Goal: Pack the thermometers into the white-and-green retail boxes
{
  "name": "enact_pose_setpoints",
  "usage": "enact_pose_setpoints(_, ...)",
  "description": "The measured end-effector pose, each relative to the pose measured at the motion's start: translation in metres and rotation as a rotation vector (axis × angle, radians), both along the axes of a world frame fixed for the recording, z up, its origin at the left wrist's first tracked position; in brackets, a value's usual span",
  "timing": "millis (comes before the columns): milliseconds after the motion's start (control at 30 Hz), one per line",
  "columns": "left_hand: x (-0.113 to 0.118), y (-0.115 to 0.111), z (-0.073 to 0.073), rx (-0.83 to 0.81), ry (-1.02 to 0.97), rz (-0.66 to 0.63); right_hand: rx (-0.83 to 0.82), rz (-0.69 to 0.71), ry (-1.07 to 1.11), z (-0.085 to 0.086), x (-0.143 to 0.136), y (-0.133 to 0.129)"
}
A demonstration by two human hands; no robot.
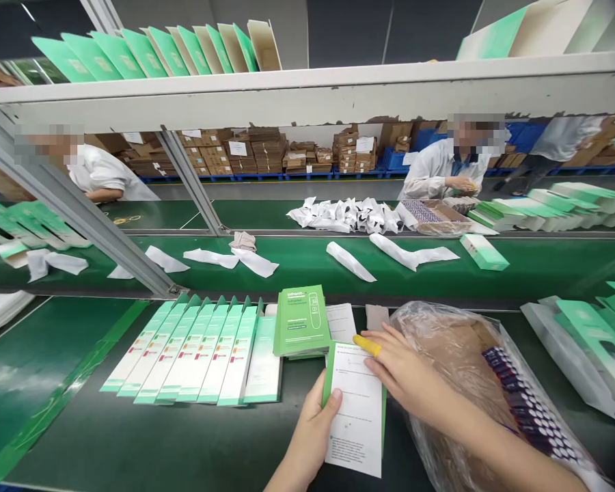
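Observation:
My left hand (315, 427) is closed around a white printed instruction leaflet (356, 417), its thumb on the front. Green edges of a booklet (329, 372) show behind the sheet. My right hand (402, 365) wears a yellow finger cot (367, 345); its fingers are apart, touching the leaflet's upper right edge. Just beyond lies a stack of green thermometer booklets (302, 321), with more white leaflets (342, 322) beside it. To the left, several white-and-green boxes (199, 355) overlap in a leaning row.
A plastic-lined carton (451, 383) with rows of dark, white-ended batteries (536, 403) stands at right. Open green boxes (599, 342) lie beyond it. White pouches (351, 261) rest on the green conveyor (297, 273). A shelf (307, 96) crosses overhead. Co-workers (454, 164) are opposite.

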State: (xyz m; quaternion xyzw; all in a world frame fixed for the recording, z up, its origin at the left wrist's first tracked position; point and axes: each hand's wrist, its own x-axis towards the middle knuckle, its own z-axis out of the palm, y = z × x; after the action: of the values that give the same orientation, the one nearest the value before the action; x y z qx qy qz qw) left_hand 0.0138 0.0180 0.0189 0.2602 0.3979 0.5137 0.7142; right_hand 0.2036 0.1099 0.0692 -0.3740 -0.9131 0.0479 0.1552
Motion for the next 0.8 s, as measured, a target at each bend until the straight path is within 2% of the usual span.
enact_pose_setpoints(67, -0.002, 0.000, 0.002, -0.023, 0.056, 0.004, -0.085, -0.112, -0.115, 0.003, 0.006, 0.023)
enact_pose_setpoints(133, -0.003, -0.001, 0.004, -0.053, 0.079, 0.013, -0.123, -0.281, -0.235, 0.002, 0.013, 0.055)
enact_pose_setpoints(200, -0.005, -0.002, 0.006, -0.088, 0.071, 0.027, -0.159, -0.391, -0.320, -0.006, 0.017, 0.087)
enact_pose_setpoints(300, -0.008, -0.004, 0.004, -0.138, 0.042, 0.041, -0.242, -0.438, -0.409, -0.024, 0.017, 0.116)
enact_pose_setpoints(467, -0.010, -0.005, 0.001, -0.155, 0.001, 0.074, -0.346, -0.475, -0.434, -0.045, 0.009, 0.125)
enact_pose_setpoints(700, -0.010, -0.003, 0.002, -0.165, -0.002, 0.090, -0.436, -0.439, -0.215, -0.052, 0.015, 0.127)
enact_pose_setpoints(800, -0.010, -0.002, 0.002, -0.168, -0.003, 0.103, -0.454, -0.417, -0.038, -0.047, 0.023, 0.130)
